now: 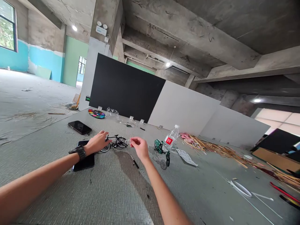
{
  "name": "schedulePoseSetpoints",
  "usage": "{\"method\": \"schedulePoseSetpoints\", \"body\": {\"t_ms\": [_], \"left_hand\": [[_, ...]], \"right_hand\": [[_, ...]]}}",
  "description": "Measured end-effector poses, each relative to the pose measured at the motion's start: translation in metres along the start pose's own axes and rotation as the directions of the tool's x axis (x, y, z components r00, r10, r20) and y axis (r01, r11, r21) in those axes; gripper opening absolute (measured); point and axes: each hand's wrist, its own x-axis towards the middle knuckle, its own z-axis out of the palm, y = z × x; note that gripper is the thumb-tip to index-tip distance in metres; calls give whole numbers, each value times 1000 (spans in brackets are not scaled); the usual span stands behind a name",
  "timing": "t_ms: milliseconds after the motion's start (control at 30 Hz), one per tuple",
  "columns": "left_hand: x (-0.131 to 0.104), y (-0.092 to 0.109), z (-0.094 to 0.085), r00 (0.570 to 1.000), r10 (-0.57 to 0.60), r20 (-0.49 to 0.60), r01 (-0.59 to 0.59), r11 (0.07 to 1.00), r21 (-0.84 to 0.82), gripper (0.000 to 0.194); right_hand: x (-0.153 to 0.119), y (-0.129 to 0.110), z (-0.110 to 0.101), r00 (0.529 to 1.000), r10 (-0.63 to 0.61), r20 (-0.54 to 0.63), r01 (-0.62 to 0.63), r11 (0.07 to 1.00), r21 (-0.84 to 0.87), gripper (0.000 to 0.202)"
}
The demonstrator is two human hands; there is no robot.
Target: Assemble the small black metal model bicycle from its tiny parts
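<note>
A small black model bicycle (116,142) stands upright on the grey table (112,193). At its front end, my left hand (98,142) wears a black watch and holds the handlebar area, which its fingers partly hide. Just behind the rear wheel, my right hand (140,147) is closed in a pinch. A tiny pale piece shows by its fingertips, too small to name. Below the bicycle lies a small screwdriver (134,162). To the right stands a dark green model vehicle (161,148) with a black wheel.
One phone (79,127) lies at the left, and a dark flat device (84,161) sits under my left wrist. A colourful palette (96,113), a clear bottle (172,136) and a printed sheet (187,157) are farther back. Upright black (126,87) and white boards border the table.
</note>
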Motion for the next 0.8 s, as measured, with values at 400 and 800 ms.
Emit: {"method": "schedulePoseSetpoints", "body": {"t_ms": [400,800], "left_hand": [[-23,77,-22,981,192,22,-161,874,-458,29],[-24,65,0,990,100,96,-37,859,-511,32]], "right_hand": [[-6,-11,10,976,-92,197,112,989,-95,36],[9,45,-31,930,-72,360,331,585,-740,33]]}}
